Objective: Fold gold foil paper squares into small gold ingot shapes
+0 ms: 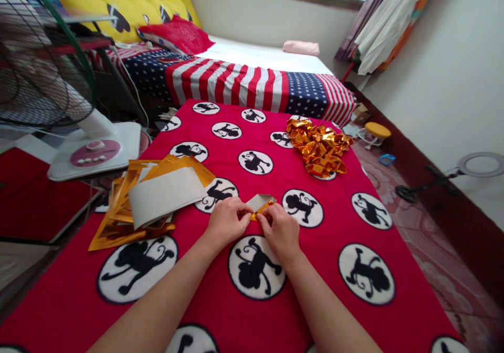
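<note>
Both hands meet near the middle of the red table cover, pinching a small sheet of gold foil paper (259, 202). Its pale grey back shows beyond the fingers, and a gold strip is folded over at the near side. My left hand (229, 218) is closed on the paper's left part, thumb and fingertips together. On its right part, my right hand (280, 229) is closed in the same way. Some of the paper is hidden under the fingers. To the left lies a stack of flat gold foil sheets (114, 206), with several grey-backed sheets (165, 194) on top.
A heap of folded gold foil pieces (321, 145) sits at the far right of the monkey-print cover (315, 300). A fan (94, 132) stands at the left. Behind is a bed with a flag-print cover (236, 82). A yellow stool (378, 130) is on the floor at right.
</note>
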`<state>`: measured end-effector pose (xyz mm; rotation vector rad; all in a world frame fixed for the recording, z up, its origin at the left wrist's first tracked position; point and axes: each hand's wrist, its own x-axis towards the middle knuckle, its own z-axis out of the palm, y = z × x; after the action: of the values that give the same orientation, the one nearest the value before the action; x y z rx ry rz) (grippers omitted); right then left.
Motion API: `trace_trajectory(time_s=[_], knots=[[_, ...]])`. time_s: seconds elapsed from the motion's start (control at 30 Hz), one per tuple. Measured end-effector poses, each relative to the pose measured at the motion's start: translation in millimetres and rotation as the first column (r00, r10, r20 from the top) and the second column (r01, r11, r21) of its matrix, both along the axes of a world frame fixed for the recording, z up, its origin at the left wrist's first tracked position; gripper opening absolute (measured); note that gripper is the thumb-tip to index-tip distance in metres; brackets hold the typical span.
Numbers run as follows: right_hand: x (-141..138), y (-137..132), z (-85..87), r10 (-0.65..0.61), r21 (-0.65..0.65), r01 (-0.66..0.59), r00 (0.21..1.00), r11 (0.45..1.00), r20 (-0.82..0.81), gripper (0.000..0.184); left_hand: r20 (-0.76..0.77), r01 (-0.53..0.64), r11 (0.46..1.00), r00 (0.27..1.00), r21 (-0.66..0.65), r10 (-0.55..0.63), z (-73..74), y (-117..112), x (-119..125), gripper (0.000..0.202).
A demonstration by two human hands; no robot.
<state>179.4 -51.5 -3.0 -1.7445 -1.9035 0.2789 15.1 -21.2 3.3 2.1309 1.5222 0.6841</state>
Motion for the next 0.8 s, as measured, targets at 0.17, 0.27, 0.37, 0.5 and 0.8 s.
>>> trace_trajectory(time_s=[0.17,0.27,0.37,0.5,0.8], knots=[[1,0,-0.2,0.008,-0.008,-0.009,1.000,1.000,-0.027,0.010,-0.037,-0.023,1.000,0.999,0.006,0.023,1.9,-1,4,0.008],[4,-1,-1.3,0.043,0.001,-0.043,0.996,0.999,-0.079,0.006,-0.042,-0.026,1.000,0.999,0.001,0.026,3.1,-2,5,0.008],[6,-4,-2.2,0.071,0.012,-0.070,0.992,0.997,-0.099,0.014,-0.051,-0.032,0.999,0.998,0.002,0.032,4.2,-1,5,0.007],[5,-10,-1.4,0.111,0.044,-0.108,0.991,0.993,-0.074,0.023,-0.044,-0.020,0.999,0.999,0.026,0.021,2.8,-2,4,0.007],[-5,-14,-1.6,0.119,0.065,-0.121,0.993,0.991,0.022,0.022,0.094,0.028,1.000,0.995,-0.008,-0.027,-4.9,4,-6,0.008]])
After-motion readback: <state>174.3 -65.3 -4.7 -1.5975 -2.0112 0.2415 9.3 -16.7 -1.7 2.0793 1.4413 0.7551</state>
